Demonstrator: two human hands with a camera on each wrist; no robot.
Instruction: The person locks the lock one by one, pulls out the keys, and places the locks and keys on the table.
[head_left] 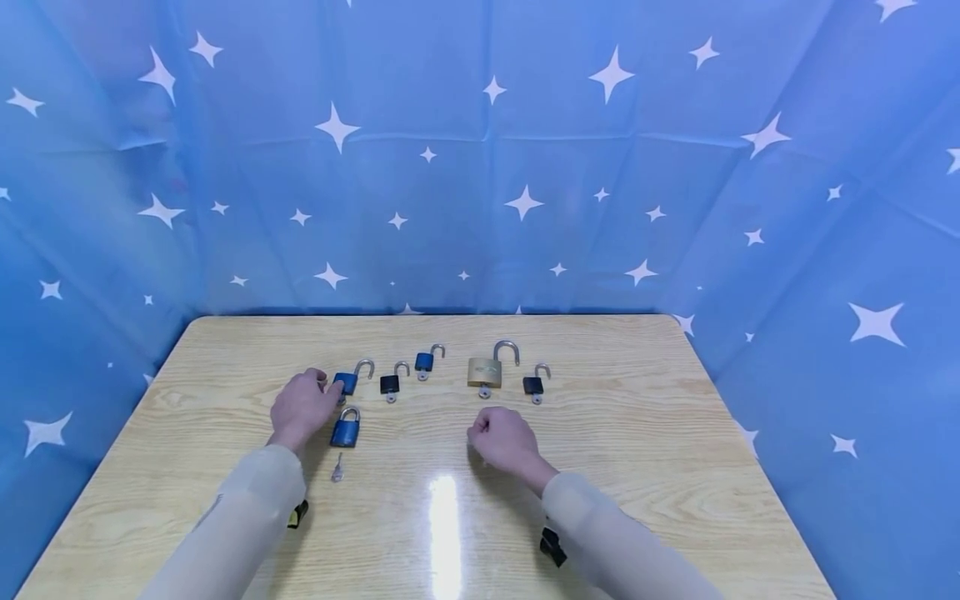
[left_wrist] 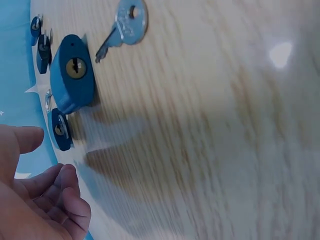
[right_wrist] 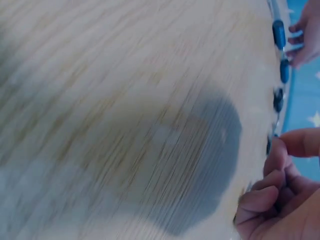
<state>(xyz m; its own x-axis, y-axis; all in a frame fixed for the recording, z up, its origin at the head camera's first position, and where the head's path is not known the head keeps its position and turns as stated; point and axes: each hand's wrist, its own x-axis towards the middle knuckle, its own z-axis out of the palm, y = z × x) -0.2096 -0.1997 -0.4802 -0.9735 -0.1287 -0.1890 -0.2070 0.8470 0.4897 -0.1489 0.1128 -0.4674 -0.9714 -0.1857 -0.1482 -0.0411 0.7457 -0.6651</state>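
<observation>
My left hand (head_left: 303, 404) is beside a blue padlock (head_left: 346, 383) with a raised shackle and a key in it. In the left wrist view, the thumb and fingers are apart with nothing between them. Nearer to me stands a larger blue padlock (head_left: 345, 432), its shackle down and its keyhole (left_wrist: 76, 68) bare. A loose silver key (left_wrist: 131, 22) lies in front of it. Over the table's middle hovers my right hand (head_left: 506, 437), loosely curled, with no object visible in it. The large brass padlock (head_left: 483, 372) is behind it, shackle raised, key inserted.
Several smaller padlocks line the back: a black one (head_left: 389, 384), a blue one (head_left: 423, 362) and another black one (head_left: 533, 385), all with raised shackles and keys. The wooden table (head_left: 637, 433) ends at a blue star-patterned curtain (head_left: 450, 233).
</observation>
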